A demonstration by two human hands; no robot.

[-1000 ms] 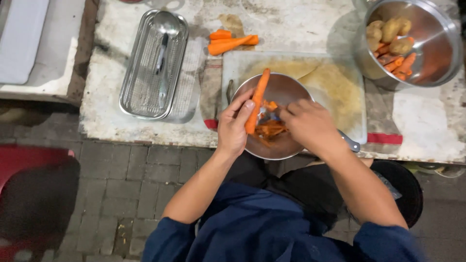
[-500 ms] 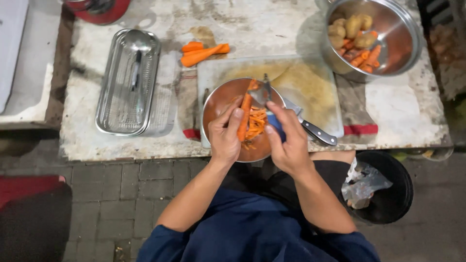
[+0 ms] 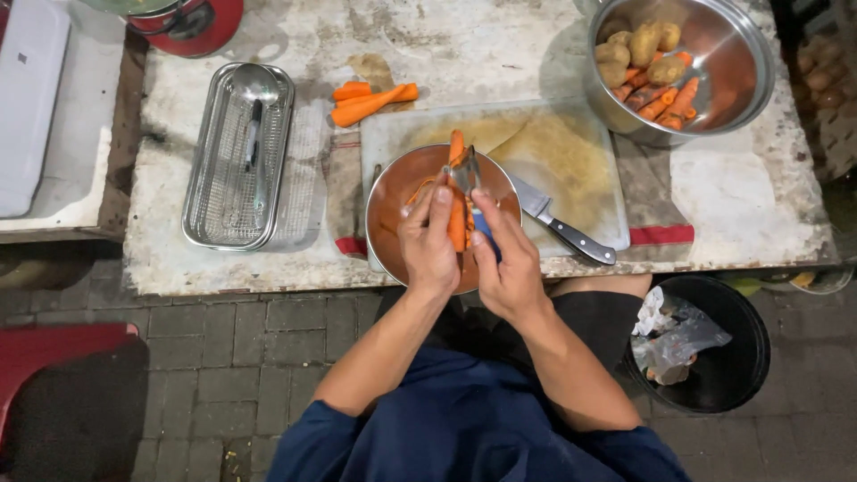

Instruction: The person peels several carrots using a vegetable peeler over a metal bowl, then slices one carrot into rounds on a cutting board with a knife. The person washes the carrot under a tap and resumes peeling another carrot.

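Outdoor-looking setup here: grey brick paving underfoot and a worn, stained white table [image 3: 268, 268] seen from straight above. Near the middle of the table's front edge sits a round metal bowl [image 3: 393, 210] with orange peelings in it, resting partly on a pale cutting board [image 3: 571, 170].

Both hands are over that bowl. The left hand [image 3: 430, 243] is curled around the lower part of a carrot [image 3: 457, 210], fingers wrapped and closed on it, so the carrot points away from the person toward the far side of the table. The right hand [image 3: 507, 263] is closed around a peeler [image 3: 471, 183] with a blue handle, its metal head lying against the carrot's upper half.

Just right of the bowl, a knife [image 3: 562, 228] with a black handle lies on the board, handle toward the front edge. Up in the far right corner there's a big steel bowl [image 3: 741, 80] with potatoes and peeled carrots inside. A few more carrots [image 3: 370, 98] lie loose on the table behind the board. On the left side is a rectangular wire-mesh tray [image 3: 237, 178] with a ladle [image 3: 254, 98] in it. A red pot [image 3: 192, 22] sits at the far left edge, and a black bin [image 3: 705, 375] with plastic scraps stands on the paving at the right.
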